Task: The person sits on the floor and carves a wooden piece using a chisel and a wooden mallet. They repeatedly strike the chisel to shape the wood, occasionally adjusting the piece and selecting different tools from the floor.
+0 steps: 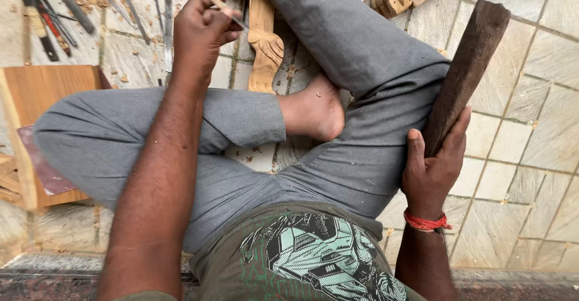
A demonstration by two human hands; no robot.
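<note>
Chisel (220,5) sits pinched in my left hand (202,26), fingers curled shut round its thin shaft, blade end slanting toward the carved wooden piece (263,44) lying on the tiled floor (525,132) just beside it. My right hand (431,168) is closed round the lower end of a dark wooden mallet (467,72), which stands tilted up and away over the tiles; a red thread (426,221) circles that wrist. Between both hands lie my crossed legs in grey trousers (356,60), one bare foot (313,108) near the carving. More chisels (51,17) lie scattered at upper left, above a pale wooden board (45,87).
</note>
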